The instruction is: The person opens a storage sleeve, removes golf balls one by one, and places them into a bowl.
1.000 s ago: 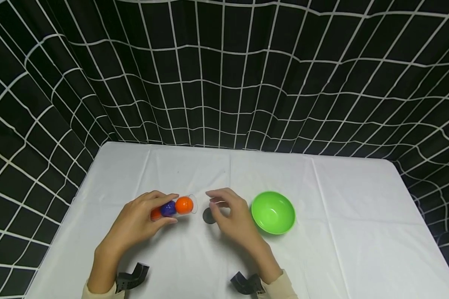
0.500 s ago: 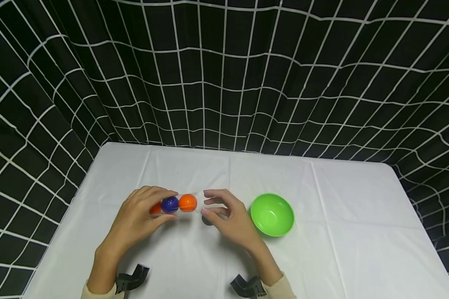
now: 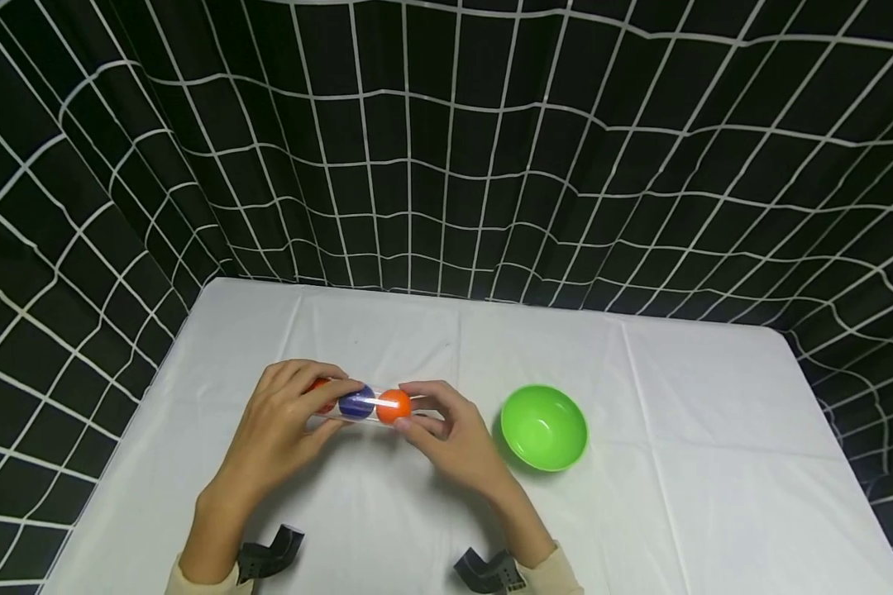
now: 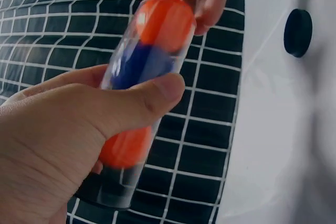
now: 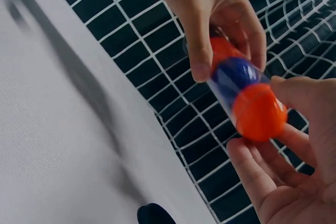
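My left hand (image 3: pixel 271 426) grips a clear plastic tube (image 4: pixel 119 186) from the side, thumb across its middle. Inside sit an orange ball (image 3: pixel 393 406) at the right end, a dark blue ball (image 3: pixel 355 403), and another orange ball (image 4: pixel 126 148) partly behind the left fingers. The tube lies roughly level above the table. Around its right end, my right hand (image 3: pixel 461 442) stands with thumb and fingers spread, fingertips right beside the end ball. On the cloth below rests a round black cap (image 4: pixel 298 32), hidden by the right hand in the head view.
A bright green bowl (image 3: pixel 543 428) stands right of my right hand. White cloth (image 3: pixel 714 463) covers the table. Black curtains (image 3: pixel 446 149) with a white grid surround its back and sides.
The tube with the balls has moved right in my left hand, up to the right hand. My right thumb and fingers have parted and now flank the tube's end.
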{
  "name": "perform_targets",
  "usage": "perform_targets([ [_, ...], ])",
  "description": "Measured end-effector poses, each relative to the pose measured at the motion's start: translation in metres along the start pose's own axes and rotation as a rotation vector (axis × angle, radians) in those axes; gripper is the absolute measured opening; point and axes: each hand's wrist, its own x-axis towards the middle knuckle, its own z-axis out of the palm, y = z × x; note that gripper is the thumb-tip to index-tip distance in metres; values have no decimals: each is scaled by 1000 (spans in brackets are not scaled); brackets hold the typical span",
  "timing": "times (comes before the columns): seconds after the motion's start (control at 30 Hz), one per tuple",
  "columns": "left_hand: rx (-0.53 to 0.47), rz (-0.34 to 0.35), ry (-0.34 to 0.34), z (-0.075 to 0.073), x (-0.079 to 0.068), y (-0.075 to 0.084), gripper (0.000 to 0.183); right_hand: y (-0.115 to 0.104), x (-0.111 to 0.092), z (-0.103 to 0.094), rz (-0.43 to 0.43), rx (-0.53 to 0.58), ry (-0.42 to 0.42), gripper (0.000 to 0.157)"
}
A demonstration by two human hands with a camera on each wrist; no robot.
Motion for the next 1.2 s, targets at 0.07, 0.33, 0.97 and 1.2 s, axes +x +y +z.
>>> perform_targets([
  [0.07,-7,-4,-4,1,3,0,45,-1,1,-2,3,11,4,43],
  [0.33,-94,-62,-41,-2,8,0,45,-12,0,-10,-54,61,77,48],
  [0.97,-134,-173,-22,-13,-4,-2,60,-37,-13,-32,-98,-89,150,42],
  [1.2,-145,-161,-13,-14,-5,1,59,-31,-35,-60,-82,-157,176,40],
])
